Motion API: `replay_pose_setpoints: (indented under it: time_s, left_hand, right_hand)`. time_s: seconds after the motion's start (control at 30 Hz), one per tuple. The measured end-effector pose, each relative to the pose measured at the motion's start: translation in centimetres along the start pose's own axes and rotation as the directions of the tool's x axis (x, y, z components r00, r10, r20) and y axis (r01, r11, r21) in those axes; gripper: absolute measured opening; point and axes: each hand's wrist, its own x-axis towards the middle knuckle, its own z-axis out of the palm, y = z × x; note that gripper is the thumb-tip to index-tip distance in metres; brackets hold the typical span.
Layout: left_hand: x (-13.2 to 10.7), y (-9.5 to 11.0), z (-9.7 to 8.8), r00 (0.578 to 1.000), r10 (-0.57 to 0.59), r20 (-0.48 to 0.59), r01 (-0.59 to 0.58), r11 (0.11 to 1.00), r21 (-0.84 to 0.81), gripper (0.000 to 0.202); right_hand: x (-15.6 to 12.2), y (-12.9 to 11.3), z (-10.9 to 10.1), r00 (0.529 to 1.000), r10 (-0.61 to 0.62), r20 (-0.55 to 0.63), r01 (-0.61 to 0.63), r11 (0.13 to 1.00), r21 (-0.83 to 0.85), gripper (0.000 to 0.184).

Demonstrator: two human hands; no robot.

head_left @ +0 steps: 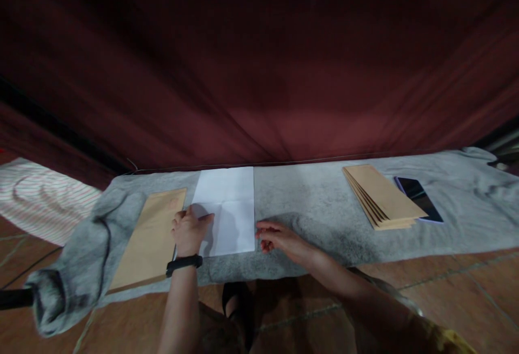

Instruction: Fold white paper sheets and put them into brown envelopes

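Observation:
A white sheet of paper (235, 227) with fold creases lies flat on the grey cloth. My left hand (190, 233) rests on its left edge, thumb spread onto the sheet and the other fingers near the brown envelope beside it. That large envelope (150, 238) lies at a slant, left of the paper. Just off the paper's right edge is my right hand (279, 240), its fingers loosely bent and apart, with nothing seen in them.
Several brown envelopes (389, 194) lie fanned in a stack on the right, partly over a dark phone-like device (421, 198). The grey cloth (304, 197) covers a narrow surface. Behind it hangs a dark red curtain (284, 100); a tiled floor (466, 284) shows in front.

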Motion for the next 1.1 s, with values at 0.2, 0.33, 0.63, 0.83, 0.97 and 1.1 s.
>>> replay_pose_setpoints:
  time_s: [0.2, 0.33, 0.63, 0.83, 0.97, 1.1]
  left_hand:
    - [0.4, -0.5, 0.3, 1.000, 0.015, -0.006, -0.015, 0.999, -0.034, 0.067]
    - [0.5, -0.8, 0.4, 1.000, 0.025, -0.006, -0.025, 0.998, -0.052, 0.069]
    - [0.5, -0.9, 0.3, 0.999, 0.023, 0.032, -0.023, 1.000, -0.002, 0.069]
    - [1.1, -1.4, 0.9, 0.999, 0.040, 0.027, -0.040, 0.999, 0.022, 0.069]
    - [1.5, -1.8, 1.3, 0.998, 0.053, 0.035, -0.054, 0.998, 0.028, 0.068]
    - [1.5, -1.8, 1.5, 0.997, 0.071, 0.029, -0.071, 0.997, 0.028, 0.067]
  right_hand:
    - [-0.2, 0.0, 0.3, 0.999, -0.019, 0.034, 0.018, 1.000, 0.014, 0.023]
    - [-0.1, -0.2, 0.6, 1.000, -0.016, 0.022, 0.016, 1.000, 0.011, 0.025]
    - [0.0, 0.2, 1.5, 0.996, -0.089, 0.003, 0.088, 0.987, -0.132, 0.035]
    - [0.4, 1.2, 1.7, 0.975, -0.222, 0.026, 0.213, 0.887, -0.410, 0.038]
    - [0.0, 1.1, 1.9, 0.959, -0.283, 0.015, 0.245, 0.800, -0.548, 0.046]
    - [-0.6, 0.5, 2.3, 0.958, -0.286, 0.031, 0.249, 0.768, -0.590, 0.045]
